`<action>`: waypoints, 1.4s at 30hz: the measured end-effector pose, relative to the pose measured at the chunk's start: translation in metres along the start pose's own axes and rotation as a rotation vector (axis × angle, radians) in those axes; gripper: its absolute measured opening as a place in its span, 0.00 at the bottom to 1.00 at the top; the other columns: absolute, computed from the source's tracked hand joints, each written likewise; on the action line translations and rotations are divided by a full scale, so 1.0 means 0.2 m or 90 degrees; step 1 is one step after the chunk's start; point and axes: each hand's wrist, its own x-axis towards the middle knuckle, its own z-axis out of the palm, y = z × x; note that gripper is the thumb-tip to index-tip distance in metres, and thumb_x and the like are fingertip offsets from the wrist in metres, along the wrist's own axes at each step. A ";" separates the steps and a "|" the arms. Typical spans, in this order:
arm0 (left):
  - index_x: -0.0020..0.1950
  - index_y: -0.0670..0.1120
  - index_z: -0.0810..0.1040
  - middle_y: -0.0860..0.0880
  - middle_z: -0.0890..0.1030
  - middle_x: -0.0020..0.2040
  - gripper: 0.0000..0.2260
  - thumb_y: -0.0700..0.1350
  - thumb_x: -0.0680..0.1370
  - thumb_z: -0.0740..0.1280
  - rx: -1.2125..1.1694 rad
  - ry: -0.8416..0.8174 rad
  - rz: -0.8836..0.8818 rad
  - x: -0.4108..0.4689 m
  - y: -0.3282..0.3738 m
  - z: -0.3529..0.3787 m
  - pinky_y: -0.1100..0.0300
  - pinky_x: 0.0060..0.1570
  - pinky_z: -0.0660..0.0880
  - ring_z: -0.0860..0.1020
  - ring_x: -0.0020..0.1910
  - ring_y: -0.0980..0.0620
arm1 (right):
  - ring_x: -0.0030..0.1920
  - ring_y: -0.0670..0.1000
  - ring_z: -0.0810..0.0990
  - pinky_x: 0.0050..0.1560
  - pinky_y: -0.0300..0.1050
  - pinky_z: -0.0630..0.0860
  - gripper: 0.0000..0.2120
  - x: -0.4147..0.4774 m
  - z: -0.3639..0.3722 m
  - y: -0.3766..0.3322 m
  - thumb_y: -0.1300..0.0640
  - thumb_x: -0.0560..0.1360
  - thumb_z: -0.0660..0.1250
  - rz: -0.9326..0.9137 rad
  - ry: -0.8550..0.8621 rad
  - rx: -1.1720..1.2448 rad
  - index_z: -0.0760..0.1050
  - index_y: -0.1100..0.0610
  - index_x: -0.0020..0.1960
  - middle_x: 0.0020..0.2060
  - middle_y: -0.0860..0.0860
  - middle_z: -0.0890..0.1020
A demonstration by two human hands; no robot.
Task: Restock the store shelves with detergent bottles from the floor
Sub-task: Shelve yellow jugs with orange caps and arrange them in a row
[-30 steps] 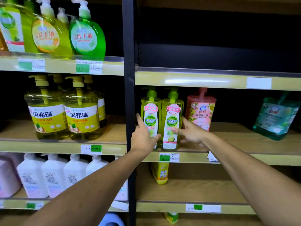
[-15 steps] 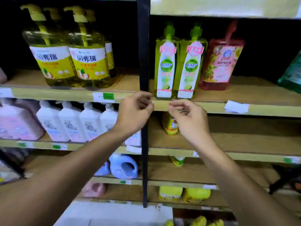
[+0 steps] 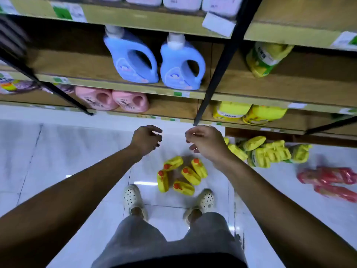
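Looking down from the head view, the person's left hand (image 3: 145,141) and right hand (image 3: 205,141) hang side by side, apart, above the white tiled floor (image 3: 58,151). Each has loosely curled fingers and holds nothing. Below and between them, five small yellow bottles (image 3: 190,176) with red caps lie clustered on the floor, just ahead of the person's pale perforated shoes (image 3: 133,196). Larger yellow bottles (image 3: 268,153) lie heaped to the right near the shelf base, with red packs (image 3: 328,180) farther right. The shelves (image 3: 135,88) carry two blue jugs (image 3: 173,74) and, one level lower, two pink jugs (image 3: 96,98).
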 end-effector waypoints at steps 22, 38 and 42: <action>0.75 0.55 0.69 0.46 0.80 0.61 0.33 0.35 0.73 0.71 0.223 -0.137 -0.181 1.32 -2.41 0.67 0.64 0.38 0.76 0.80 0.47 0.47 | 0.64 0.63 0.75 0.61 0.50 0.70 0.17 1.05 1.71 2.38 0.54 0.82 0.59 0.295 -0.115 -0.359 0.72 0.65 0.65 0.62 0.62 0.77; 0.76 0.53 0.66 0.50 0.77 0.68 0.47 0.43 0.62 0.84 0.300 -0.242 0.014 1.38 -2.46 0.62 0.62 0.57 0.70 0.75 0.65 0.47 | 0.43 0.59 0.81 0.45 0.50 0.74 0.28 1.05 1.61 2.27 0.36 0.80 0.59 0.133 0.128 -0.198 0.77 0.59 0.37 0.35 0.57 0.82; 0.72 0.51 0.71 0.50 0.80 0.64 0.33 0.40 0.69 0.79 0.256 -0.325 0.041 1.28 -2.25 0.47 0.60 0.60 0.75 0.79 0.63 0.50 | 0.38 0.57 0.81 0.48 0.60 0.77 0.32 0.90 1.33 1.99 0.36 0.75 0.66 0.132 0.050 -0.123 0.77 0.67 0.37 0.31 0.59 0.80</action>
